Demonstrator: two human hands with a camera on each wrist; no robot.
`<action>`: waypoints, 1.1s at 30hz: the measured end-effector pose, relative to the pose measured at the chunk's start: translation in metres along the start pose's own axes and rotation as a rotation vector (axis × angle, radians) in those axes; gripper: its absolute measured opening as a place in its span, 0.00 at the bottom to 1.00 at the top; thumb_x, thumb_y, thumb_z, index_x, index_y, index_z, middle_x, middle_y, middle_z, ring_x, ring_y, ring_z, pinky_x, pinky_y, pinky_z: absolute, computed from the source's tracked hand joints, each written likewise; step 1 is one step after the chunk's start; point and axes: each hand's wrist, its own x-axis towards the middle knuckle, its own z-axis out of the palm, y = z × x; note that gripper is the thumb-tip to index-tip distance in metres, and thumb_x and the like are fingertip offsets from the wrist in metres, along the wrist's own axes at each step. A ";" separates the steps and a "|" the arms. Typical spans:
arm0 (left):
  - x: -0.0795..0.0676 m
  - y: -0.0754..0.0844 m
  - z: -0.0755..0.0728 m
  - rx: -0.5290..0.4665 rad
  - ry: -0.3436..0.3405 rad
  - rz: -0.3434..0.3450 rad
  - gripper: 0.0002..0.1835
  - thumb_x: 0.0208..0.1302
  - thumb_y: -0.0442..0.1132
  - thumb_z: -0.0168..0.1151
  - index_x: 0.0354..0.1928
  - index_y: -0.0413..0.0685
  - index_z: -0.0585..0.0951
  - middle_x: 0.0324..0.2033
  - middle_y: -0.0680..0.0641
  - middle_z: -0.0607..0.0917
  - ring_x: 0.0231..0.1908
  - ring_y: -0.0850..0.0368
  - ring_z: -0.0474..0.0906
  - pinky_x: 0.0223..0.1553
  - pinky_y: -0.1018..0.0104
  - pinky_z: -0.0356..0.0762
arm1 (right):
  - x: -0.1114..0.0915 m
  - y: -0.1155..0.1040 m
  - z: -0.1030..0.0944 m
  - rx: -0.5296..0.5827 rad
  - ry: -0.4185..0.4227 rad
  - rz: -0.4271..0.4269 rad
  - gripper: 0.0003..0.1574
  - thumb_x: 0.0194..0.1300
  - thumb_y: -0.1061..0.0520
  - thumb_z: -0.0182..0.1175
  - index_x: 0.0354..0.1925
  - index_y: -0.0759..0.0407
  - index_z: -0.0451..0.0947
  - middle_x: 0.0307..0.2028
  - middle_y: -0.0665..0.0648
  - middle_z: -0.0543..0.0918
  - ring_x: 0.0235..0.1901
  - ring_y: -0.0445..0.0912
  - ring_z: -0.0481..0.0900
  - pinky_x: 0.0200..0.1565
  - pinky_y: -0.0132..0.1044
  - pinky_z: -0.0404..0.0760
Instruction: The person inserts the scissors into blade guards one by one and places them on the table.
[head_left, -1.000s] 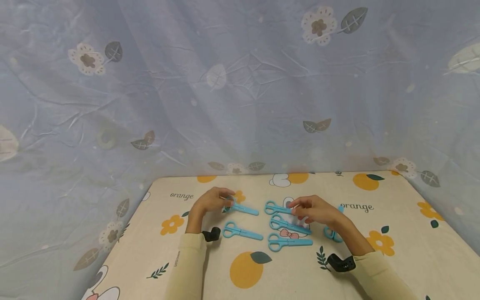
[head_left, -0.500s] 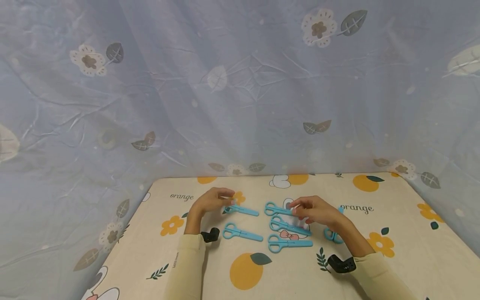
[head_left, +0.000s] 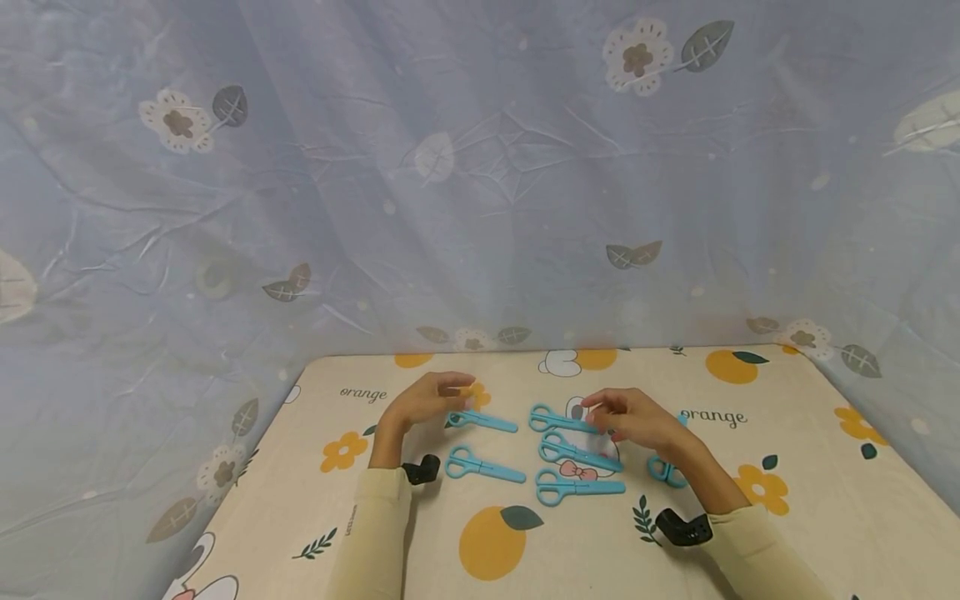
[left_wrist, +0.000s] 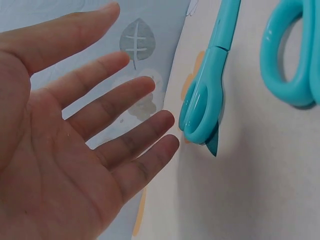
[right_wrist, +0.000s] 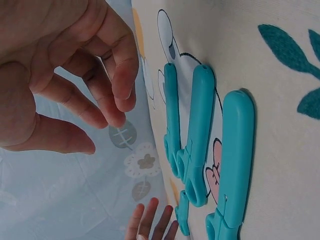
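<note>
Several light blue scissors with covered blades lie flat on the tablecloth. My left hand (head_left: 429, 402) hovers beside the handles of the far-left scissors (head_left: 491, 421); the left wrist view shows its palm bare and fingers (left_wrist: 120, 105) spread, apart from them. Nearer me on that side are the near-left scissors (head_left: 486, 464). My right hand (head_left: 632, 417) is above the blade end of the far-right scissors (head_left: 551, 417), fingers loosely bent and holding nothing. Below these in the column lie the middle scissors (head_left: 581, 452) and the near-right scissors (head_left: 577, 486).
Another pair of scissors (head_left: 666, 471) lies partly hidden behind my right wrist. The cream tablecloth (head_left: 570, 550) bears printed oranges, flowers and leaves. A pale blue patterned curtain (head_left: 487, 208) hangs along the table's back and sides. Each wrist carries a black camera (head_left: 682, 527).
Both hands have lifted slightly from the scissors beneath them, and the left fingers have spread a little. The scissors lie where they were.
</note>
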 end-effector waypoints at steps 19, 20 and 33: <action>-0.001 0.009 0.001 -0.010 0.047 0.024 0.31 0.75 0.44 0.68 0.77 0.50 0.75 0.78 0.43 0.73 0.77 0.34 0.69 0.75 0.32 0.70 | 0.001 0.000 -0.003 -0.040 0.179 -0.015 0.36 0.81 0.43 0.61 0.75 0.64 0.72 0.65 0.67 0.83 0.63 0.62 0.82 0.57 0.46 0.88; -0.001 0.009 0.001 -0.004 0.051 0.022 0.30 0.76 0.45 0.67 0.77 0.51 0.75 0.78 0.43 0.73 0.77 0.34 0.69 0.75 0.32 0.70 | 0.001 0.001 -0.004 -0.044 0.181 -0.018 0.37 0.81 0.43 0.60 0.75 0.64 0.71 0.65 0.67 0.83 0.63 0.62 0.82 0.57 0.46 0.88; -0.001 0.013 -0.004 -0.016 0.048 0.019 0.35 0.75 0.52 0.68 0.80 0.55 0.71 0.81 0.44 0.68 0.81 0.34 0.62 0.78 0.30 0.63 | -0.003 0.005 -0.018 -0.157 0.273 0.019 0.39 0.82 0.42 0.60 0.75 0.66 0.70 0.66 0.70 0.82 0.66 0.65 0.78 0.67 0.64 0.79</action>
